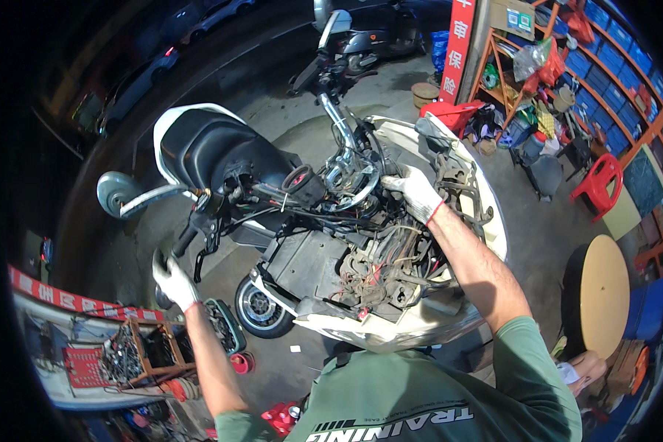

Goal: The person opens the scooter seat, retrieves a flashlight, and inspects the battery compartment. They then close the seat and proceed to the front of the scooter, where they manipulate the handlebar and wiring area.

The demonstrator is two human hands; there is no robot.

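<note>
The person stands over a scooter (324, 243) whose front panels are off, so that its wiring (379, 269) and frame lie bare. Both hands wear white work gloves with red cuffs.

The left hand (172, 280) reaches out to the left handlebar grip (184, 239) at the end of the bar; its fingers curl at the grip's outer end, though how firmly they close on it cannot be told from this angle. The brake lever (205, 250) hangs just beside that hand, and a round mirror (114, 193) juts out on its stalk farther left.

The right hand (414, 191) is up at the head of the scooter, beside the chrome steering column (346, 158), fingers bent and resting on the parts behind the white front fairing (486, 214); whether it grips anything there is hidden by the glove and the cables.

The black seat (214, 151) lies beyond the handlebar, and the front wheel (261, 313) shows below the opened body. On the floor at the lower left stands a rack of tools (136, 353). A red plastic chair (600, 184) and a round wooden tabletop (604, 295) stand to the right, before orange shelves (589, 66) of boxes.
</note>
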